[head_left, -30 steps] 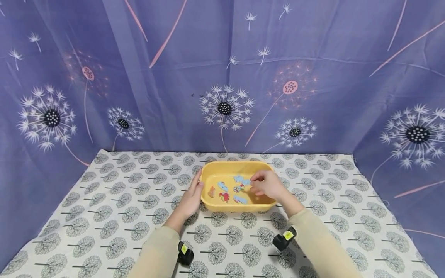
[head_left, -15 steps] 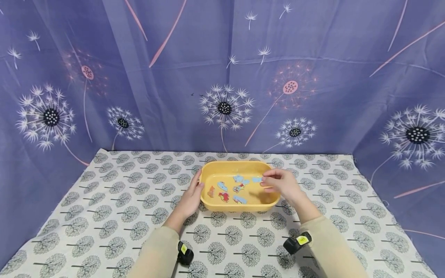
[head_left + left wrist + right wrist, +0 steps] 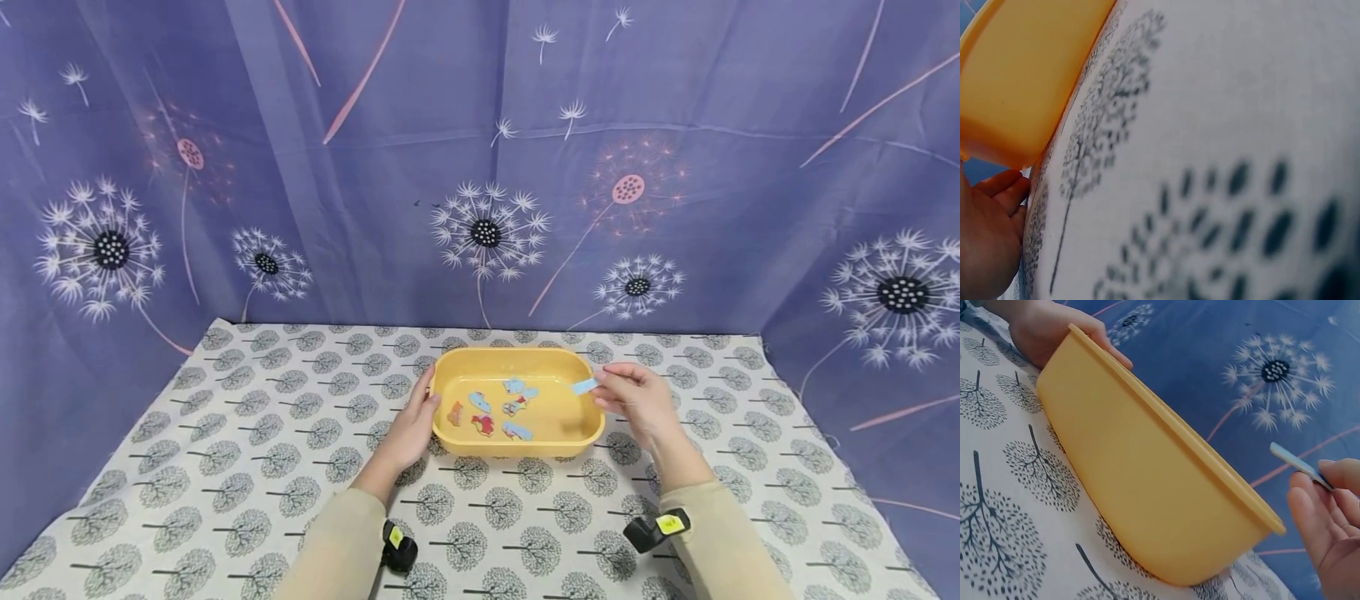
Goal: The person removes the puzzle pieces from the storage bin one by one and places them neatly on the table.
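1. Light-blue piece (image 3: 584,386): flat and narrow. It is raised above the rim level, apart from the container; in the head view it appears over the container's right end.
2. Right hand (image 3: 637,402): nearly closed at the fingertips. Thumb and fingers pinch one end of the light-blue piece; the other end projects freely toward the container.
3. Yellow basin (image 3: 517,448): an oblong container with rounded corners, resting on the cloth.
4. Left hand (image 3: 408,427): partly closed at the basin's left end. It holds that end with the thumb at the rim and bent fingers against the outer wall.
5. Basin contents: several small flat pieces lie apart from the right end wall. An orange piece (image 3: 455,413) lies farthest left, with a red piece (image 3: 483,426) and a blue-grey piece (image 3: 480,402) near it. A blue piece (image 3: 517,431) lies near the front wall. Farther back is a mixed-colour piece (image 3: 515,406), just beside further light-blue shapes (image 3: 514,386); their exact number cannot be told.
6. Forearms: cream sleeves (image 3: 723,542), with a black camera (image 3: 400,552) worn at each wrist.
7. Surroundings: white tree-print cloth (image 3: 322,508) below; purple-blue dandelion-print curtain (image 3: 360,208) behind.
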A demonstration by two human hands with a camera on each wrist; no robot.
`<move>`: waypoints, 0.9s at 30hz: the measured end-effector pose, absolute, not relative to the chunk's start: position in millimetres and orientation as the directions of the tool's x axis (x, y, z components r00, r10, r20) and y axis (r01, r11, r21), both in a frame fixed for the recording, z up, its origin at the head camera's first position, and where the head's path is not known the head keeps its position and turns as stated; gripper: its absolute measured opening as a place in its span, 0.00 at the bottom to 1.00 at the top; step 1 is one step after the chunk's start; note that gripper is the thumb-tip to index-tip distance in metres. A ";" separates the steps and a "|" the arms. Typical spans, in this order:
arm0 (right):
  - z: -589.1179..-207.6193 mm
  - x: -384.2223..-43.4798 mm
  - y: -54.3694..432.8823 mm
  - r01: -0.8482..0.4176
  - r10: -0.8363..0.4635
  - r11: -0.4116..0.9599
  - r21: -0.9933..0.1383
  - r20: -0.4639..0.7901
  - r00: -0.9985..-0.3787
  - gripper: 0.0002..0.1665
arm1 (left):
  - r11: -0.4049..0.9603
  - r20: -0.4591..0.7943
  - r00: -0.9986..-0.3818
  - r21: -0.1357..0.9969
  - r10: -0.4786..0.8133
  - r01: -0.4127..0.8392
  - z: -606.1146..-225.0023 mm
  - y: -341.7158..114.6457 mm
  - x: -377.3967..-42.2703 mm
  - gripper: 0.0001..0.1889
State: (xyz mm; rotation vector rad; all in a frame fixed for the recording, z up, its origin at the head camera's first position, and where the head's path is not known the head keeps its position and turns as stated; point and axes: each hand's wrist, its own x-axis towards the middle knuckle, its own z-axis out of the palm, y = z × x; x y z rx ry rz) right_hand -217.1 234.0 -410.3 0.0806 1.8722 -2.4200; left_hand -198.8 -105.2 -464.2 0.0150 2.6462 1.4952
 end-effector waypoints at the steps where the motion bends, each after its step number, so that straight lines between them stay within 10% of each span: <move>1: -411.1 -217.0 236.1 0.091 -0.019 -0.280 -0.956 -0.089 -0.996 0.09 | 0.519 -0.083 -0.995 0.854 0.059 -0.040 -464.7 -105.3 -199.3 0.28; 27: -441.3 -221.8 277.1 -0.011 0.512 -0.466 -0.885 -0.259 -0.819 0.08 | 0.509 -0.088 -0.995 0.860 0.057 -0.047 -464.7 -105.3 -198.5 0.27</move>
